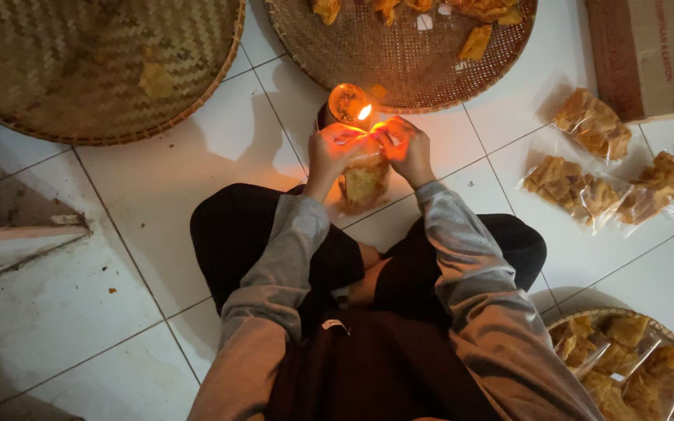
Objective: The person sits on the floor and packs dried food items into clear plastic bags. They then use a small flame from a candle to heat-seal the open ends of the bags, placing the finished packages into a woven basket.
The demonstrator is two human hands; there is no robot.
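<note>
Two hands meet at a small flame in the middle of the head view, above the person's crossed legs. Far left, a large woven tray lies on the white tiled floor with a few crumbs on it. Moving in, the left forearm, in a grey sleeve, rises from the lap and bends slightly inward at the wrist; the left hand is curled narrow, its fingertips pinching the top edge of a clear plastic bag of chips. The bag hangs between both hands, just above the floor and in front of the knees, its upper edge held up to the flame. Right behind the flame stands a small glass holder, glowing orange, touching the rim of a second woven tray that carries loose yellow chips. The right hand mirrors the left: fingers folded tight, thumb and forefinger gripping the same bag edge, wrist angled in, grey sleeve running back to the elbow. Further right, three filled bags lie on the tiles near a cardboard box. At the lower right, a round basket holds more packed bags.
</note>
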